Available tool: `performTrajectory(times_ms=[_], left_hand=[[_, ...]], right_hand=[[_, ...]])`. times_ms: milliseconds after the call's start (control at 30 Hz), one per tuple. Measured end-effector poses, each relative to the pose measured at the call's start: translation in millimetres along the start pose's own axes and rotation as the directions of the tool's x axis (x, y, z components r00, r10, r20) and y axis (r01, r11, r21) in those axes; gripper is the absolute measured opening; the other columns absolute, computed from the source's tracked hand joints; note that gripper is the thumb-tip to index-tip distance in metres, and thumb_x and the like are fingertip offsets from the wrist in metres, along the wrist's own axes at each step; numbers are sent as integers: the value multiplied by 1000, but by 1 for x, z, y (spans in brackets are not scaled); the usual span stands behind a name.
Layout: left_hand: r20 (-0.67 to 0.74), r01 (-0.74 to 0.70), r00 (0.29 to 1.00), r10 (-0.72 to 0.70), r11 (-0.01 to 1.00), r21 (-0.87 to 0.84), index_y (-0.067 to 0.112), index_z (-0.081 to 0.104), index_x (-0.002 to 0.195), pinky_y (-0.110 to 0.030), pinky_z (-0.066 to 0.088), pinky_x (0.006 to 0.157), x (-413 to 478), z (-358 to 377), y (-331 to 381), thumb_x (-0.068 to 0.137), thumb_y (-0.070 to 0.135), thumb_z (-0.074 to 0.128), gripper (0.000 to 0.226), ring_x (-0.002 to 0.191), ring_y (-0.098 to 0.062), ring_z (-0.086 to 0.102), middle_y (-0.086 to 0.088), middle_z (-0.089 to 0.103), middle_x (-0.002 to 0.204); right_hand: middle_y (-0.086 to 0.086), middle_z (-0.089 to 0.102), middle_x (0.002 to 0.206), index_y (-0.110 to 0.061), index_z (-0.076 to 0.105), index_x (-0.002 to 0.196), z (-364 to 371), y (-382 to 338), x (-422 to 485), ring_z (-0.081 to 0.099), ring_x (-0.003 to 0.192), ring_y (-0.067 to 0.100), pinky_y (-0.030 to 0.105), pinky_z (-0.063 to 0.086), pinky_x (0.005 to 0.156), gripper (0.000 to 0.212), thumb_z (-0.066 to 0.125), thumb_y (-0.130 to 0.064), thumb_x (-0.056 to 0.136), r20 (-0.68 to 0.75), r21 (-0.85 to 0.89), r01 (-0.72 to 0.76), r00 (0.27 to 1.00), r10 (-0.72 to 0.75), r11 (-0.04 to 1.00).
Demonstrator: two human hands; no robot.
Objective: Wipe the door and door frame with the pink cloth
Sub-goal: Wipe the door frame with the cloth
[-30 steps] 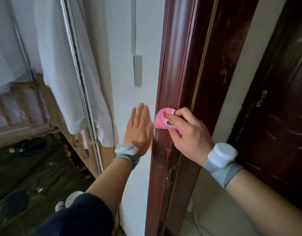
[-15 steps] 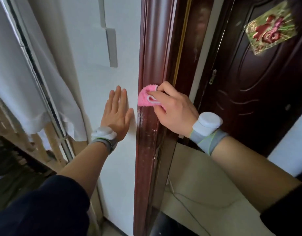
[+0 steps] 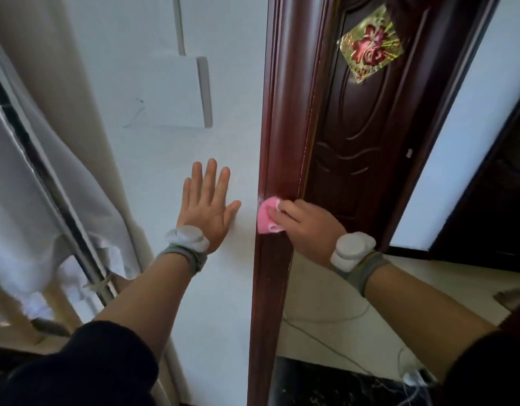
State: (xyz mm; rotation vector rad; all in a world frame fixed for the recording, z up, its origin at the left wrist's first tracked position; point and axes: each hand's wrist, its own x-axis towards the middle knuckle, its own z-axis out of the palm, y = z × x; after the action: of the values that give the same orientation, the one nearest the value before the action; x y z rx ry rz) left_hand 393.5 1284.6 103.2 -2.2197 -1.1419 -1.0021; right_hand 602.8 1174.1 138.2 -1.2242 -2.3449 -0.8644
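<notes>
Head view: the right hand (image 3: 307, 230) grips the pink cloth (image 3: 267, 215) with curled fingers, pressing it against the dark red door frame (image 3: 285, 127). The left hand (image 3: 207, 208) lies flat on the white wall (image 3: 229, 83), fingers straight and spread. The door (image 3: 361, 136) stands beyond the frame.

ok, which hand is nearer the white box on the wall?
Left. Left hand lies flat on the wall below the white box; right hand holds the pink cloth on the door frame.
</notes>
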Motion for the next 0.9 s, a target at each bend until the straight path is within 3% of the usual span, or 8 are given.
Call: performTrajectory(times_ms=[100, 267, 400, 533, 633, 767, 833, 900], left_hand=[[-13, -2, 1000, 1, 1000, -19, 11, 9, 151, -51, 10, 113, 1, 2, 2, 98, 46, 28, 66, 143, -40, 7, -11, 6, 156], [-57, -27, 998, 24, 999, -46, 13, 7, 151, -41, -9, 116, 0, 7, -2, 98, 45, 29, 66, 142, -40, 4, -10, 4, 156], [-80, -35, 996, 31, 998, -55, 12, 11, 151, -39, -10, 116, 1, 9, -3, 99, 46, 28, 65, 142, -41, 7, -14, 12, 156], [-58, -23, 998, 19, 998, -66, 14, 0, 150, -36, -16, 114, 0, 8, -4, 99, 48, 25, 67, 143, -40, 4, -7, -2, 155], [-32, -3, 999, 1, 998, -61, 16, -5, 149, -35, -18, 114, -1, 6, -3, 99, 48, 24, 67, 144, -36, -1, -6, -5, 156], [-44, -7, 999, 5, 999, -39, 15, 2, 152, -37, -15, 115, 0, 8, -3, 99, 48, 25, 67, 144, -36, 1, -9, 1, 157], [-43, -9, 999, 7, 999, -46, 15, 0, 151, -36, -17, 115, 0, 8, -3, 99, 48, 24, 67, 144, -35, -2, -8, -3, 156], [-45, -1, 999, -1, 999, -39, 16, -4, 151, -35, -18, 114, 0, 9, -3, 99, 49, 23, 67, 144, -32, -6, -6, -7, 156]], right_hand=[[14, 61, 98, -2, 65, 106, -1, -10, -10, 57, 65, 31, 35, 50, 48, 49, 72, 10, 59, 218, 93, 23, 975, -43, 995], [19, 59, 100, 2, 62, 116, -46, 6, 21, 56, 75, 35, 38, 48, 60, 35, 56, 2, 81, -204, 133, -247, 941, 270, 960], [24, 61, 102, 7, 63, 112, -21, 3, 8, 58, 72, 39, 40, 52, 59, 36, 48, -3, 81, -191, 20, -172, 966, 173, 985], [17, 61, 107, 3, 62, 112, 17, -20, -29, 59, 67, 33, 34, 52, 51, 50, 70, 8, 62, 180, -4, -102, 978, 101, 995], [8, 51, 117, -8, 58, 118, 19, -28, -33, 60, 86, 29, 38, 53, 66, 37, 56, 0, 81, 656, -22, -108, 749, 96, 994], [14, 57, 94, -3, 64, 107, -19, -25, 2, 54, 63, 29, 28, 45, 51, 34, 63, 2, 74, 130, 135, -248, 964, 231, 959], [15, 58, 97, -2, 60, 118, -33, -18, 22, 54, 68, 28, 29, 44, 56, 42, 62, 3, 76, -153, 129, -276, 943, 294, 952], [17, 59, 101, 1, 55, 125, -31, -16, 31, 54, 71, 30, 34, 48, 57, 50, 62, 6, 76, -218, 79, -311, 922, 321, 947]])
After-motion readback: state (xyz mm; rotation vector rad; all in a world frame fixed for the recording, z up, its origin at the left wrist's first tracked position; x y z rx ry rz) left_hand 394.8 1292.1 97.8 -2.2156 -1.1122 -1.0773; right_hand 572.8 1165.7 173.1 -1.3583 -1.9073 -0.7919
